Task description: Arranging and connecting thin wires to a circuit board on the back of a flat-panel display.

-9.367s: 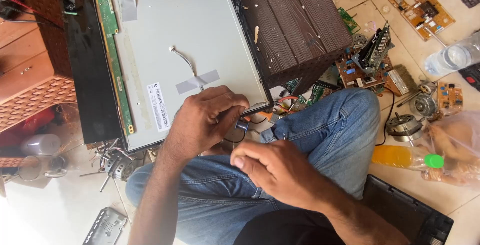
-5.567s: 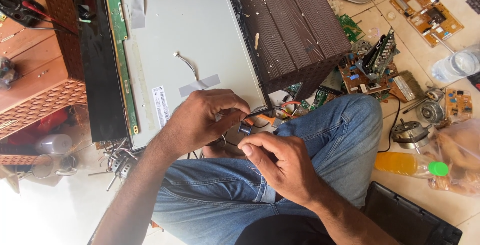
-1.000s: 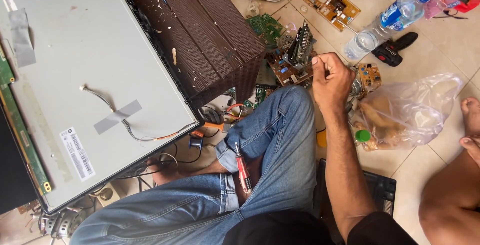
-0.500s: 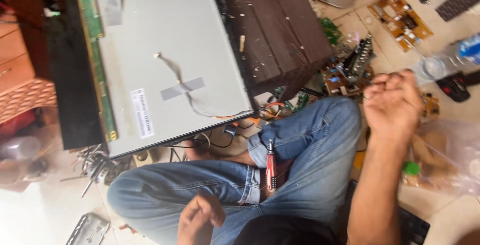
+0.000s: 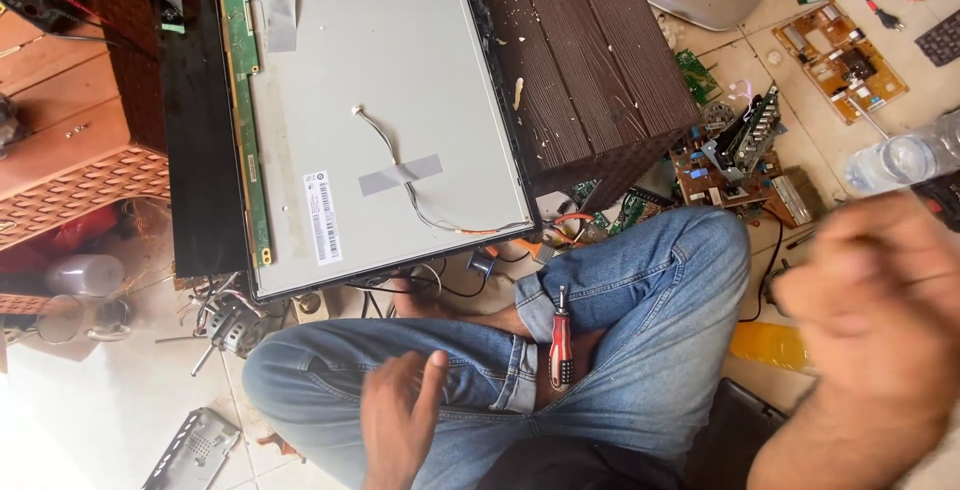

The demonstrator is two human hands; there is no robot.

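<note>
Two hands are seen, both empty. Left hand [image 5: 400, 420] is held open above the jeans [image 5: 330, 370]. A screwdriver [image 5: 561, 345] rests in the lap, just right of it. Right hand [image 5: 880, 300] is blurred; its grip cannot be told.

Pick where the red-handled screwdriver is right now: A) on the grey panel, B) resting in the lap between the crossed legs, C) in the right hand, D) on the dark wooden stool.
B: the red-handled screwdriver lies on the jeans between the legs, and neither hand touches it.
</note>
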